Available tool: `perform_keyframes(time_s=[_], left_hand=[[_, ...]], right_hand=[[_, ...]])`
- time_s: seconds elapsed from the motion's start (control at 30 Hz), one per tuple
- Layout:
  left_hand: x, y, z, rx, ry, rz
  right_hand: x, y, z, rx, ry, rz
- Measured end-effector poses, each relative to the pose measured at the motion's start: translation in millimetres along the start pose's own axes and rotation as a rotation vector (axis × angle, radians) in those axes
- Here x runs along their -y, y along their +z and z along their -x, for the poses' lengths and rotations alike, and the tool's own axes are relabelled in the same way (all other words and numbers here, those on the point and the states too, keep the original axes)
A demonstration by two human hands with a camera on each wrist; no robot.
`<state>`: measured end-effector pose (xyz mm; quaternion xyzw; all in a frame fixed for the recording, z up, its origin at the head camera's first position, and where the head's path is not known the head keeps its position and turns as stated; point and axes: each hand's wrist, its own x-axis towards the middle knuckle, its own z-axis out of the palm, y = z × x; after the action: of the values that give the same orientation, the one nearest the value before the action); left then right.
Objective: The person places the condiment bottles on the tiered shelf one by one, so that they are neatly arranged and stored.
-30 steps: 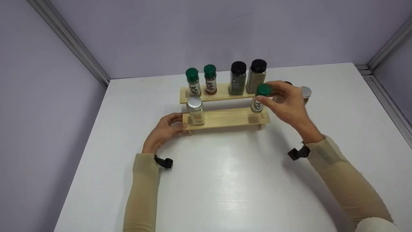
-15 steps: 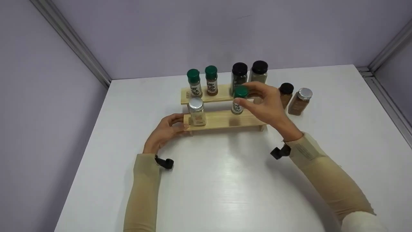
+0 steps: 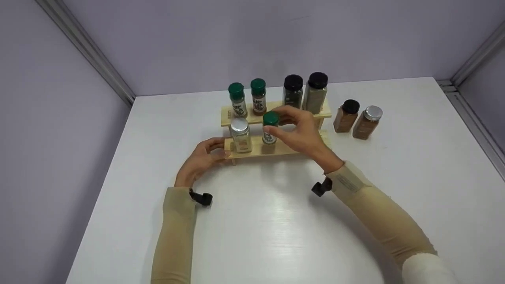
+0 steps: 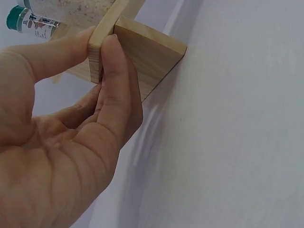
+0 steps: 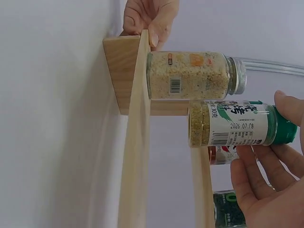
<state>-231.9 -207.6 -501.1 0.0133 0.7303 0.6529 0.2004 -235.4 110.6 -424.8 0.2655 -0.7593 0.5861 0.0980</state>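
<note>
My right hand [image 3: 302,132] grips a small spice jar [image 5: 232,123] with a green cap and white label near its cap. In the right wrist view the jar's base stands apart from the lower step of the wooden spice rack [image 3: 290,149]. Just to its left, a silver-lidded spice jar [image 3: 241,136] with pale granules stands upright on that step. My left hand [image 3: 202,159] pinches the left end of the lower step, thumb above and fingers below [image 4: 116,76]. On the upper step are two green-capped jars [image 3: 238,100] and two black-capped jars [image 3: 315,92].
To the right of the rack, a black-capped brown spice jar [image 3: 346,116] and a silver-lidded brown one [image 3: 367,123] stand on the white table [image 3: 252,221]. Pale walls [image 3: 276,39] rise behind and at the sides.
My right hand has carried the green-capped jar leftward along the lower step, close to the silver-lidded jar. The two brown jars at right have come into full view. My left hand stays put.
</note>
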Motion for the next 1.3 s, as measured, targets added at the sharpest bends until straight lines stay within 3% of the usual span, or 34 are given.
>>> perform_keyframes(time_s=[0.4, 0.8, 1.3], left_hand=[[-2.4, -0.5, 1.6, -0.008, -0.015, -0.004], [-3.6, 0.1, 2.2, -0.002, -0.005, -0.002], [-3.6, -0.6, 2.6, -0.023, -0.034, -0.062]], right_hand=[[-18, 18, 2.1, 0.000, 0.092, -0.010], [-25, 23, 4.5, 0.016, 0.055, -0.003], [-5, 2, 6.1, 0.064, 0.131, 0.030]])
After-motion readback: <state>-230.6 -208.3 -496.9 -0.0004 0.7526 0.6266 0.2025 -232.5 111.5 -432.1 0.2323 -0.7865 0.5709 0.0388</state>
